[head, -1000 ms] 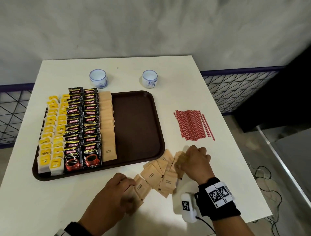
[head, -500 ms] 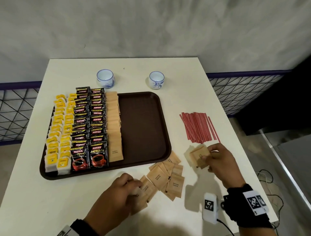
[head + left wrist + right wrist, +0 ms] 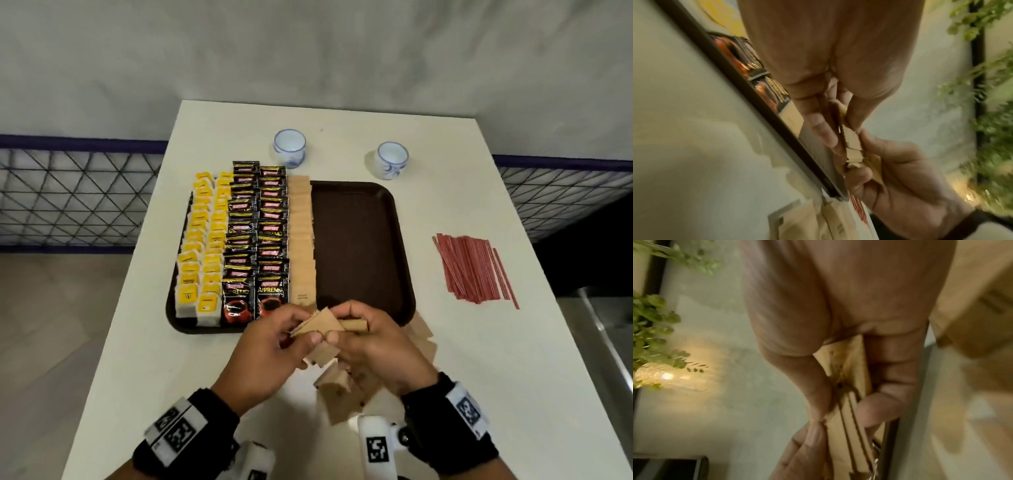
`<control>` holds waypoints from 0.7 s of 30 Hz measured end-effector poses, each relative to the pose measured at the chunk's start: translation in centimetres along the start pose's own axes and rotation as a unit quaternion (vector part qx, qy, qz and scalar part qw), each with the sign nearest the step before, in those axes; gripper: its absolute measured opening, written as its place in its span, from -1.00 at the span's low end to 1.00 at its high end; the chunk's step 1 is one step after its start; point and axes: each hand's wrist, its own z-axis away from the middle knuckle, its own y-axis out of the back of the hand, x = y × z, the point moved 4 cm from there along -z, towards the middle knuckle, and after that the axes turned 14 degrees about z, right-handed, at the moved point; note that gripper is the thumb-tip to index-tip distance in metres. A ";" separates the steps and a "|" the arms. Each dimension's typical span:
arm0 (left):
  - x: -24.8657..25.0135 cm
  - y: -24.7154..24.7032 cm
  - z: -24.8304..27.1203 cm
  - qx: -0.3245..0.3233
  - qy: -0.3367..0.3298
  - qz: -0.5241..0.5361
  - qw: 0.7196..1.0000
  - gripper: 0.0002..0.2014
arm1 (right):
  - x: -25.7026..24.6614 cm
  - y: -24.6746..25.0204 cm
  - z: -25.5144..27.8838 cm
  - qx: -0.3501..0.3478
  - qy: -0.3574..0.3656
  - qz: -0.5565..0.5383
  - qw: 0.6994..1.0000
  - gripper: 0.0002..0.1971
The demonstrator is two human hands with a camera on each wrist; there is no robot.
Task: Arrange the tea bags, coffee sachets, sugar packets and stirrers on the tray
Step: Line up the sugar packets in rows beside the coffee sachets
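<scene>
Both hands meet just in front of the brown tray [image 3: 359, 246], above the white table. My left hand [image 3: 284, 339] and right hand [image 3: 363, 337] together pinch a small bundle of brown sugar packets [image 3: 323, 323]; the same bundle [image 3: 852, 146] shows edge-on in the left wrist view and the bundle [image 3: 846, 426] in the right wrist view. More loose sugar packets [image 3: 346, 390] lie on the table under the hands. On the tray's left half stand rows of yellow tea bags [image 3: 202, 246], black coffee sachets [image 3: 260, 240] and a column of sugar packets [image 3: 301, 240]. Red stirrers [image 3: 474, 267] lie right of the tray.
Two white-and-blue cups [image 3: 289, 146] [image 3: 392, 160] stand behind the tray. The tray's right half is bare. The table's right edge runs close past the stirrers; a wire-mesh fence [image 3: 68, 198] stands on both sides.
Both hands lifted off the table and came together in front of the tray, joining their sugar packets into one bundle. The head view has shifted, so the table sits further right.
</scene>
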 end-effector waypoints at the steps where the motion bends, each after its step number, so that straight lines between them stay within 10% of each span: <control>1: 0.0 1.1 0.1 0.027 0.006 0.016 0.999 -0.87 | -0.3 -0.6 -0.4 -0.008 -0.007 -0.032 0.999 -0.76; 7: 0.2 6.3 0.6 0.099 0.026 0.066 0.993 -0.85 | -1.2 -2.1 -1.7 -0.020 -0.043 -0.214 0.976 -0.73; 21: 0.5 5.3 -0.1 -0.103 0.040 0.020 0.994 -0.81 | -2.9 -5.3 -3.4 -0.027 -0.011 -0.230 0.973 -0.80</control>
